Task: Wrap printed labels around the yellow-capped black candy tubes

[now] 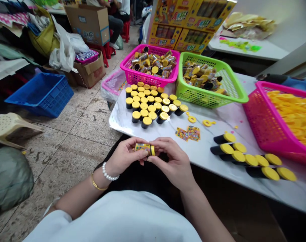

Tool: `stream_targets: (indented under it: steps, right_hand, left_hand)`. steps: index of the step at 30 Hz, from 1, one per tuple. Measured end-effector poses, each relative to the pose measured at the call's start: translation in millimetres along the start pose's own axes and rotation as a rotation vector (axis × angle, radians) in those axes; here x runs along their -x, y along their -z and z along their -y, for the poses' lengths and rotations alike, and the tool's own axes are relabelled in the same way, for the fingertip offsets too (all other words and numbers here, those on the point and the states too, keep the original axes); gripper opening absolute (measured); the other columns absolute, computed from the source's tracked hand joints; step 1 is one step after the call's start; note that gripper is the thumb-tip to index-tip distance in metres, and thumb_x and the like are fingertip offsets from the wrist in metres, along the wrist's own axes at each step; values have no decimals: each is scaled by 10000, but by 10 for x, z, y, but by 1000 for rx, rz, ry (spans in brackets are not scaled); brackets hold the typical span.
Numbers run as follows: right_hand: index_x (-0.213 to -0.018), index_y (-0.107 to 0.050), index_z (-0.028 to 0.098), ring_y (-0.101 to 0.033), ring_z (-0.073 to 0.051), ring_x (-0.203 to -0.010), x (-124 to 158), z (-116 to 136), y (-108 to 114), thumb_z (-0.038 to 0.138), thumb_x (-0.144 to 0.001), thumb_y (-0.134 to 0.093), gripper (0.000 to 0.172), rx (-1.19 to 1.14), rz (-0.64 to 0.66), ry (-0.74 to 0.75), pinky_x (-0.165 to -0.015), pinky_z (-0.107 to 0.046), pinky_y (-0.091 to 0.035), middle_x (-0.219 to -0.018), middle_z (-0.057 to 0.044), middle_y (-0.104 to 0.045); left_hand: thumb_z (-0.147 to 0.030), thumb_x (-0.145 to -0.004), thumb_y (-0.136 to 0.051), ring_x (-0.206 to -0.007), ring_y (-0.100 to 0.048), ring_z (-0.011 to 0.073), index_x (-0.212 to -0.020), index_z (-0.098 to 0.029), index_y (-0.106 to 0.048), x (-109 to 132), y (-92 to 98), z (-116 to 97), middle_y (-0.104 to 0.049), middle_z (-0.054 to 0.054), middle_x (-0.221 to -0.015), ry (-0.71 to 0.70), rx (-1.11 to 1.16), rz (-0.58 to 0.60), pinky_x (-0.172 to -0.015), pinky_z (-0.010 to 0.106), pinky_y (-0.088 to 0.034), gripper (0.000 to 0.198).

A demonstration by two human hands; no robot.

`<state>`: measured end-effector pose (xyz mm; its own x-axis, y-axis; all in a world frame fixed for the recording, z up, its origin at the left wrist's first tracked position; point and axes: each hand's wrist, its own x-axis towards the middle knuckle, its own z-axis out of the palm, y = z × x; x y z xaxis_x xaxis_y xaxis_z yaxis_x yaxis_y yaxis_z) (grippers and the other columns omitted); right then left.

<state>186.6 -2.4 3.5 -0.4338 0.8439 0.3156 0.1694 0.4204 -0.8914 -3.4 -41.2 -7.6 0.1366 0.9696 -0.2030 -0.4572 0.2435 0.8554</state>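
Note:
Over my lap, in front of the table edge, a small tube with a printed label and a yellow cap lies sideways between my hands. The fingers of my left hand wrap round its labelled body. My right hand pinches the yellow cap end with thumb and fingers. Beyond them on the table stand several black tubes with yellow lids in a close group. Two printed label cards and two yellow ring-shaped plastic pieces lie right of that group.
A pink basket and a green basket hold labelled tubes. Another pink basket holds yellow plastic pieces. More yellow-lidded tubes stand at right. Yellow boxes are stacked behind. A blue crate and stool occupy the left floor.

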Motion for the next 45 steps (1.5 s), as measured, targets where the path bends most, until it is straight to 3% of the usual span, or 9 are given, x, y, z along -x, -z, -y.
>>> stream_targets:
  steps: [4,11,17,20,24,31,37,41,45]
  right_hand:
    - [-1141,-691,269,-710,-172,-832,51,-23,29,218,-869,-738,281,-11,23,-55,-781,-342,-629,-1001,-37,-710]
    - [-1042,-721,270,-724,-212,-933,69,-31,122,176,-831,-740,232,239,-64,128,-844,-377,-621,-1022,-52,-755]
    - [-893,-708,209,-717,-172,-666,70,-137,24,377,-801,-797,211,-147,-93,-245,-651,-316,-631,-775,-27,-763]
    - [-937,-711,199,-722,-165,-686,92,-115,28,410,-812,-796,260,-285,-49,-337,-662,-302,-632,-797,-35,-766]
    - [-1102,-741,247,-719,-162,-779,91,-80,97,348,-827,-795,299,-306,4,-286,-726,-307,-632,-885,-29,-748]
    - [-816,-803,267,-691,-171,-745,47,-110,78,302,-785,-831,54,-275,-108,-113,-650,-297,-608,-811,-33,-710]
    - [-1026,-803,315,-720,-192,-867,68,-122,58,292,-807,-817,221,-265,26,-75,-776,-349,-628,-998,-50,-747]
    - [-922,-823,332,-713,-172,-810,76,-152,41,228,-793,-829,166,-273,-101,-4,-726,-310,-616,-890,-29,-734]
    - [-959,-822,329,-709,-187,-880,86,-168,9,228,-803,-820,185,-255,-159,-14,-707,-305,-611,-966,-48,-728]
  left_hand:
    - [-289,-702,-882,-655,-630,112,-954,-123,-726,-62,-39,46,-695,38,-809,10,-10,-37,-595,224,-532,340]
    - [-291,-733,-857,-696,-646,125,-1009,-149,-755,-120,-106,71,-724,55,-860,-14,-43,22,-639,237,-531,327]
    - [-162,-734,-835,-931,-688,186,-931,-162,-807,-91,-144,-25,-762,99,-986,-195,-271,-46,-871,274,-533,198]
    - [-194,-715,-859,-775,-685,157,-937,-146,-792,-99,-147,-97,-755,80,-882,-94,-196,8,-739,253,-547,237]
    - [-318,-726,-866,-548,-593,85,-916,-125,-749,-111,-118,-105,-699,28,-730,26,-131,8,-535,199,-487,295]
    - [-460,-622,-920,-578,-683,145,-932,-109,-711,-119,-61,-41,-717,56,-721,213,80,167,-546,248,-572,512]
    - [-594,-650,-856,-465,-662,145,-845,-131,-630,-135,-60,42,-688,29,-633,226,63,107,-427,220,-541,551]
    - [-609,-633,-859,-472,-666,139,-914,-133,-621,-149,-64,86,-716,42,-676,234,132,162,-437,220,-551,602]
    - [-576,-605,-893,-416,-624,112,-876,-140,-586,-168,-59,95,-711,28,-626,261,152,162,-393,184,-513,599]
